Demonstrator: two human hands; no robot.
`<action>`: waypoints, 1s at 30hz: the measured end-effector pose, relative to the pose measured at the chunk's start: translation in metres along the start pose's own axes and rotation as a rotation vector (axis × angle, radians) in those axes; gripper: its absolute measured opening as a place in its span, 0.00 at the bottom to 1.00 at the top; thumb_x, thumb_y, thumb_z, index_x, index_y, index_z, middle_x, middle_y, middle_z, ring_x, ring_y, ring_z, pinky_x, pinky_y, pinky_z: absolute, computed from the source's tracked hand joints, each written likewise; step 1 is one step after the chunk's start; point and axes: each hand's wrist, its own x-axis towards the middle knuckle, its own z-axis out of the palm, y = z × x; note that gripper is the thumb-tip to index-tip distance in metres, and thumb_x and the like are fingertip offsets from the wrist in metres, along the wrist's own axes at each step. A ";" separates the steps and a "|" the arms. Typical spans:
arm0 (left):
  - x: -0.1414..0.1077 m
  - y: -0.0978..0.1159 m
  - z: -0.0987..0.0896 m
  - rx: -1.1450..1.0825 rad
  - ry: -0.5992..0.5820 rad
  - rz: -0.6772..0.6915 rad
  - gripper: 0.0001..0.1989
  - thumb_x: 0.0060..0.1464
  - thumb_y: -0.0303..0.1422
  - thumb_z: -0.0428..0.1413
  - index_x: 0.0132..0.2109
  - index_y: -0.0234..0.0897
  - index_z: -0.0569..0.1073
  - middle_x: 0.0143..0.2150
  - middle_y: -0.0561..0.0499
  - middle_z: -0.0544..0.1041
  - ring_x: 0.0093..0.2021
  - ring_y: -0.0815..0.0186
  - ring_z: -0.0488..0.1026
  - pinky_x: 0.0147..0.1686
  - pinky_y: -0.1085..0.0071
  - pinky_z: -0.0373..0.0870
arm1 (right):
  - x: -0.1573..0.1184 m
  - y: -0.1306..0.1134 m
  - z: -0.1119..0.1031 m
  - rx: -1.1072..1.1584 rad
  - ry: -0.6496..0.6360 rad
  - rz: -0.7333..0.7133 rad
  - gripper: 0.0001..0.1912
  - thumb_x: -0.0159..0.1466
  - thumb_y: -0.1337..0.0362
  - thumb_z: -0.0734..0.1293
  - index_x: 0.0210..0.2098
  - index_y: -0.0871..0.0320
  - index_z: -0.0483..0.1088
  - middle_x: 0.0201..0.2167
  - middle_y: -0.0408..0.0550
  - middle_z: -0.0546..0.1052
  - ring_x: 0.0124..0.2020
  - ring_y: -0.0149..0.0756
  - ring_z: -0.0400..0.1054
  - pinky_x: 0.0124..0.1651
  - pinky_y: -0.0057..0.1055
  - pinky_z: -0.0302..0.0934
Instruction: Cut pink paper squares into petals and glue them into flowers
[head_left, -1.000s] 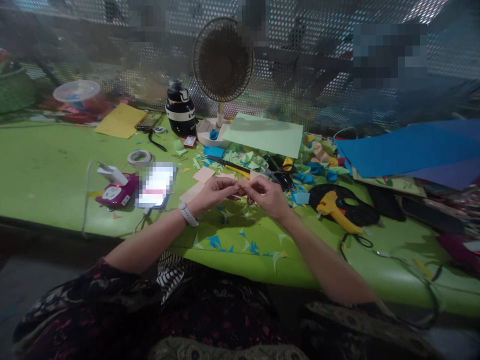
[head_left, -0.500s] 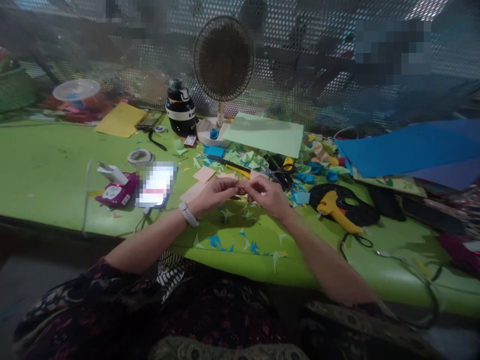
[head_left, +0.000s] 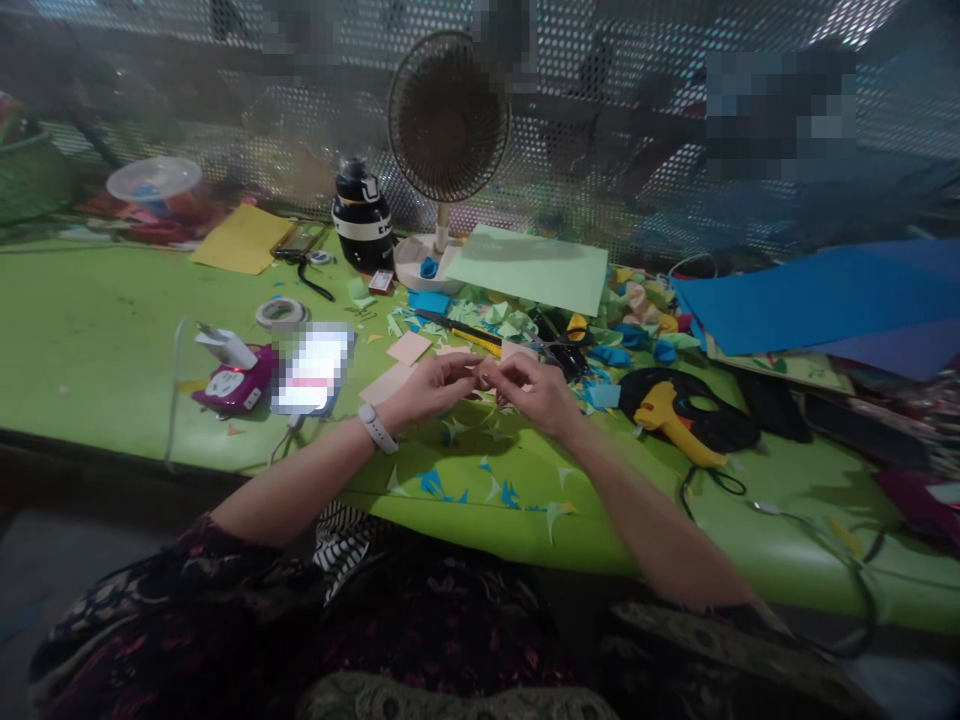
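My left hand (head_left: 436, 388) and my right hand (head_left: 531, 390) meet at the fingertips over the green table. Both are closed in a pinch around a small peach paper piece (head_left: 486, 374), mostly hidden by the fingers. Flat peach squares (head_left: 409, 347) lie beside my left hand. Behind the hands are a yellow and black cutter (head_left: 475, 336) and black-handled scissors (head_left: 559, 348). Blue and pale green paper scraps (head_left: 433, 484) are scattered at the table edge below my wrists.
A lit phone (head_left: 313, 370), a purple power socket (head_left: 236, 385) and a tape roll (head_left: 281, 313) are at left. Behind stand a black bottle (head_left: 362, 225) and a fan (head_left: 449, 118). At right lie a yellow glue gun (head_left: 671, 420) and blue sheets (head_left: 810, 300).
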 end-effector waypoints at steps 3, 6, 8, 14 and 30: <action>0.000 0.001 -0.001 0.021 0.007 -0.002 0.17 0.58 0.31 0.57 0.54 0.32 0.73 0.44 0.44 0.80 0.44 0.64 0.79 0.47 0.65 0.76 | -0.001 -0.001 0.001 -0.004 -0.001 0.017 0.22 0.65 0.42 0.63 0.33 0.55 0.69 0.22 0.42 0.75 0.23 0.33 0.70 0.30 0.31 0.63; 0.000 0.002 -0.002 0.053 0.012 0.006 0.20 0.57 0.29 0.57 0.57 0.32 0.71 0.40 0.46 0.81 0.40 0.66 0.79 0.44 0.68 0.75 | 0.000 -0.002 0.001 0.017 0.026 0.066 0.22 0.63 0.41 0.65 0.32 0.54 0.67 0.22 0.42 0.74 0.23 0.33 0.69 0.29 0.31 0.63; -0.001 0.004 -0.002 0.070 0.011 0.002 0.23 0.56 0.28 0.57 0.59 0.32 0.69 0.36 0.48 0.80 0.36 0.67 0.78 0.40 0.70 0.74 | 0.001 -0.003 -0.001 0.076 0.059 0.121 0.23 0.59 0.40 0.69 0.33 0.54 0.64 0.22 0.41 0.72 0.22 0.33 0.69 0.27 0.30 0.62; -0.001 0.009 -0.003 0.051 -0.046 -0.039 0.28 0.53 0.26 0.56 0.62 0.31 0.66 0.32 0.50 0.79 0.33 0.69 0.77 0.35 0.73 0.70 | 0.005 -0.008 -0.007 0.250 -0.168 0.289 0.27 0.59 0.37 0.66 0.27 0.55 0.63 0.17 0.38 0.67 0.18 0.30 0.65 0.22 0.28 0.61; 0.000 0.017 -0.001 -0.141 -0.254 -0.401 0.19 0.59 0.47 0.58 0.41 0.32 0.76 0.37 0.42 0.82 0.33 0.67 0.79 0.33 0.72 0.75 | 0.002 -0.013 -0.004 0.256 -0.187 0.171 0.24 0.63 0.41 0.63 0.25 0.55 0.62 0.17 0.38 0.66 0.17 0.29 0.62 0.21 0.28 0.59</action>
